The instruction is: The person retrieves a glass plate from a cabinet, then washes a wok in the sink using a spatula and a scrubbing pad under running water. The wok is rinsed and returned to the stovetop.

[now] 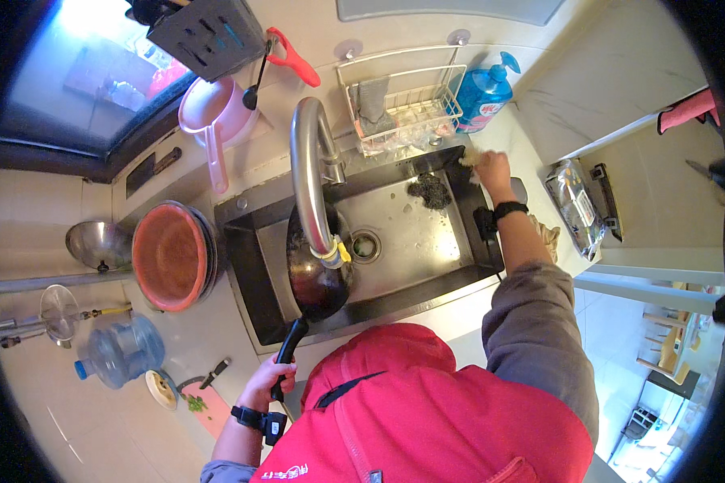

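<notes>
My left hand is closed round the black handle of a dark pan, which rests tilted in the left part of the stainless steel sink, under the faucet. At the sink's far right corner, my right hand holds a small pale, blurred thing, perhaps a scrubber. A dark mesh scouring pad lies in the sink just left of that hand. The drain is beside the pan.
A wire rack with a grey cloth and a blue pump bottle stand behind the sink. Left are a pink dipper, stacked basins, a water jug, and a knife by a pink cutting board.
</notes>
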`<action>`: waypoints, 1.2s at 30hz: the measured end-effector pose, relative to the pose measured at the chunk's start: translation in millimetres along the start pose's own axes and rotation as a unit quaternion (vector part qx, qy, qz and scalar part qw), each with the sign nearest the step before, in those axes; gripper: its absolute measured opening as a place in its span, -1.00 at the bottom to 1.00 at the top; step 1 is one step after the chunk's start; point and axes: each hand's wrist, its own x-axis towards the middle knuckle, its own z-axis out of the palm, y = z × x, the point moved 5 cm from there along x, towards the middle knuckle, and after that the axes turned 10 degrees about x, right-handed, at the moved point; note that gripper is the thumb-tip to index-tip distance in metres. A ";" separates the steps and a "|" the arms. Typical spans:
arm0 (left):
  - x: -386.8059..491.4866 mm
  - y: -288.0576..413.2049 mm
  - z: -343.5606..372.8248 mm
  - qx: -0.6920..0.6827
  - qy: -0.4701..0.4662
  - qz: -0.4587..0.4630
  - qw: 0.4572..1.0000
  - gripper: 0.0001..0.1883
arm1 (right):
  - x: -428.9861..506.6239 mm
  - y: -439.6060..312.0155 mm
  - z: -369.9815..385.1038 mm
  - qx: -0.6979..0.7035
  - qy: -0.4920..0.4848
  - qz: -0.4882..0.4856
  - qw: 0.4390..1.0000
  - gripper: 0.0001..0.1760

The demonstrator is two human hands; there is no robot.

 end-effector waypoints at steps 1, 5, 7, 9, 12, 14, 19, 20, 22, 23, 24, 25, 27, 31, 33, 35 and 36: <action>0.9 -0.8 -0.5 -0.002 -0.002 -0.001 1.000 -0.79 | -18.0 -2.0 4.9 0.064 -0.017 0.021 0.998 -0.68; 1.0 -4.7 -3.0 0.009 0.007 0.003 1.000 -0.80 | -59.7 -44.4 24.9 0.235 -0.083 0.057 0.967 -0.60; 1.0 -5.7 -1.8 -0.006 0.000 -0.002 1.000 -0.80 | -55.1 -73.7 18.5 0.254 -0.042 0.004 0.966 -0.59; 0.9 -5.0 -0.9 -0.008 0.002 -0.006 1.000 -0.80 | -30.4 -99.4 7.1 0.273 -0.001 -0.042 0.961 -0.57; -1.3 -5.8 2.1 -0.011 0.009 -0.009 1.000 -0.79 | 9.6 -127.2 -15.0 0.249 0.059 -0.093 0.962 -0.61; -1.9 -4.9 3.5 0.000 0.013 -0.002 1.000 -0.78 | 32.0 -140.2 -23.2 0.217 0.083 -0.138 0.963 -0.60; -3.5 -6.8 2.7 -0.011 0.030 -0.009 0.999 -0.77 | 59.7 -117.8 -10.7 0.110 0.037 -0.018 0.993 -0.66; -3.2 -7.1 2.2 -0.003 0.034 -0.006 0.999 -0.77 | 61.7 -108.6 -10.2 0.106 0.054 -0.004 0.993 -0.70; -2.4 -8.6 1.8 -0.033 0.028 -0.010 0.999 -0.77 | 65.0 -84.2 -12.0 0.107 0.085 0.044 0.990 -0.66; -2.1 -10.1 1.9 -0.050 0.024 -0.017 0.998 -0.77 | 67.8 -73.0 -15.0 0.105 0.106 0.049 0.988 -0.68; -2.0 -9.6 1.3 -0.043 0.022 -0.010 0.999 -0.77 | 70.0 -61.5 -17.8 0.100 0.127 0.068 0.985 -0.69; -1.7 -9.2 0.4 -0.038 0.020 -0.007 0.999 -0.78 | 71.9 -49.5 -20.4 0.095 0.143 0.093 0.981 -0.70; -1.8 -8.2 -1.0 -0.031 0.015 -0.001 0.999 -0.78 | 71.9 -25.1 -25.2 0.125 0.166 0.144 0.968 -0.71; -0.4 -11.0 -2.8 -0.028 0.017 -0.002 0.999 -0.78 | 50.0 3.3 -22.1 0.097 0.155 0.149 0.972 -0.65; 0.5 -14.1 -3.1 -0.033 0.018 -0.006 0.999 -0.78 | 26.4 8.3 -5.7 0.121 0.054 0.153 0.979 -0.62; 1.7 -15.5 -4.0 -0.042 0.015 -0.007 0.999 -0.78 | -6.9 -3.7 10.7 0.108 -0.004 0.119 0.987 -0.58; 1.8 -15.7 -4.1 -0.031 0.012 -0.002 0.999 -0.78 | -21.3 -11.2 16.0 0.173 -0.030 0.113 0.978 -0.56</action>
